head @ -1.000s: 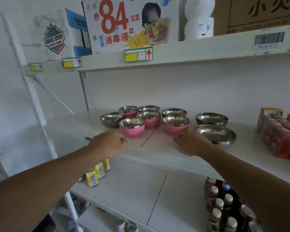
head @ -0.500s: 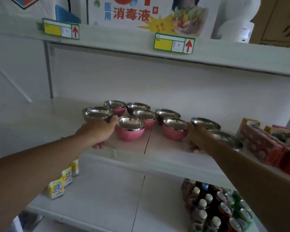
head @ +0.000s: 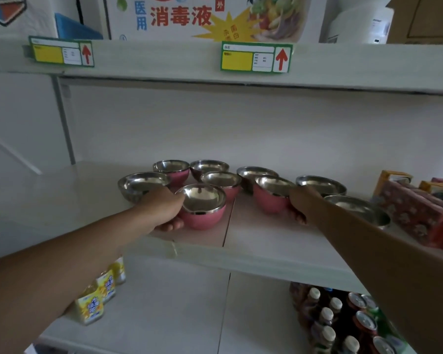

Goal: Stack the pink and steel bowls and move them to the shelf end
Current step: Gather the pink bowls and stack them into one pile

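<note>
Several pink bowls with steel linings and several all-steel bowls sit grouped on the middle white shelf [head: 266, 251]. My left hand [head: 161, 209] wraps the left side of the front pink bowl [head: 202, 208], thumb at its rim, fingers under its side. My right hand [head: 303, 204] grips the right side of another pink bowl [head: 271, 195]. A steel bowl [head: 138, 185] stands left of my left hand. Two more steel bowls [head: 322, 185] [head: 358, 208] lie behind and right of my right wrist. Both held bowls rest on the shelf.
Red and orange packets [head: 420, 213] crowd the shelf's right end. The shelf's left part [head: 49, 195] is bare. An upper shelf edge [head: 164, 60] with price tags hangs overhead. Below stand yellow bottles [head: 95, 297] at left, capped bottles and cans [head: 343, 318] at right.
Both hands have moved forward from the shelf's front edge onto the bowls. My left hand has closed around the front pink bowl, my right around the other pink bowl. The view has come closer.
</note>
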